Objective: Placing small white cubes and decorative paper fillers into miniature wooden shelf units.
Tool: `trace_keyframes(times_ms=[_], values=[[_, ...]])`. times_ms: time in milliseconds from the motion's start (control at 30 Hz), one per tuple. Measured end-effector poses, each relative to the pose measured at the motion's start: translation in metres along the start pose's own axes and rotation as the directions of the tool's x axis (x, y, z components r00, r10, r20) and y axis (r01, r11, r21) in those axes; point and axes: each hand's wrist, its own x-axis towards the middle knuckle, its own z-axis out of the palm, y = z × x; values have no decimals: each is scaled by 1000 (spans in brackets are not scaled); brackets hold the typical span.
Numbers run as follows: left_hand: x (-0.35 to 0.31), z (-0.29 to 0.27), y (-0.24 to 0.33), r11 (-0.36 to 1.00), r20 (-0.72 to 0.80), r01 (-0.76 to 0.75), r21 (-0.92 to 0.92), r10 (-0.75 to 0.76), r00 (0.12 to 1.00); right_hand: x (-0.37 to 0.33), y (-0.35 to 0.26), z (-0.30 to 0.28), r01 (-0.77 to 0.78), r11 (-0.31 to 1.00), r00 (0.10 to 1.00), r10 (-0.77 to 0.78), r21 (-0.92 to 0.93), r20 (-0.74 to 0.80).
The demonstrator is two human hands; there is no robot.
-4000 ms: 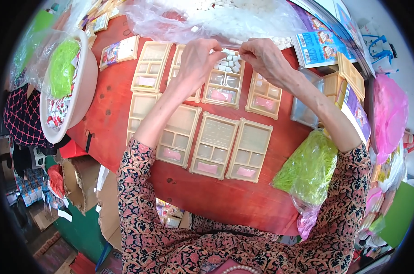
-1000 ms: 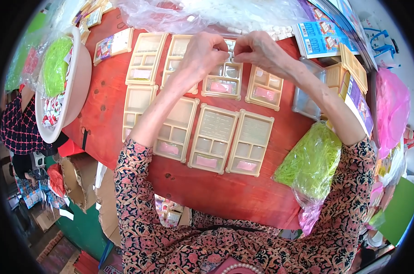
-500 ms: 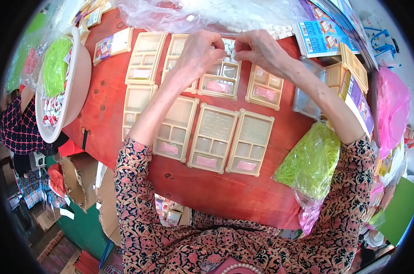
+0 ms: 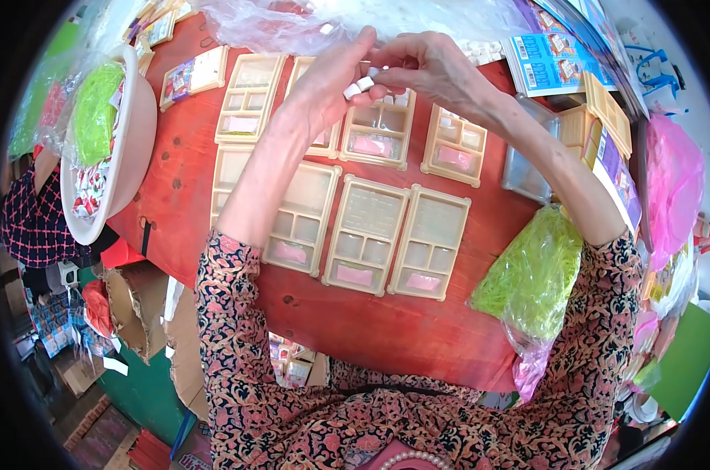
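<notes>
Small white cube-like pieces [image 4: 359, 87] rest in the cupped palm of my left hand [image 4: 320, 90], which is turned upward. The fingers of my right hand [image 4: 437, 66] are pinched together over that palm, with white bits at their tips. Both hands hover over the upper part of a cream compartment tray [image 4: 394, 121]. That tray has white pieces in it and a pink piece [image 4: 371, 146] in its lowest compartment. To the right lies another cream tray [image 4: 472, 137], also with a pink piece. Several similar trays [image 4: 371, 207] stand in rows nearer me.
Beyond my hands a clear plastic bag [image 4: 292, 23] and loose white pieces [image 4: 484, 52] lie along the far edge. A white basin [image 4: 135, 149] stands left. At right are a bag of green shreds [image 4: 527, 266], a clear container [image 4: 527, 176] and printed blue cards [image 4: 555, 63].
My left hand has rolled palm up, showing the white pieces in it. My right hand has shifted slightly left and farther away, its fingers now over that palm. The trays stay put.
</notes>
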Motion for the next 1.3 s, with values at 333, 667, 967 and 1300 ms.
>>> trace_keyframes(times_ms=[333,667,967,1300], values=[[-3,-15,2,968,36,-79,238,72,997,0,11,-13,21,992,999,-25,-124,-31],[-1,-16,-20,454,133,-313,834,384,914,-7,24,13,60,903,998,-68,-425,-5],[-4,-12,-20,375,112,-255,891,363,925,-6,28,11,17,961,1000,-18,-276,0],[-3,-20,-22,432,97,-273,860,386,917,-5,27,1,42,955,996,-63,-292,-64]])
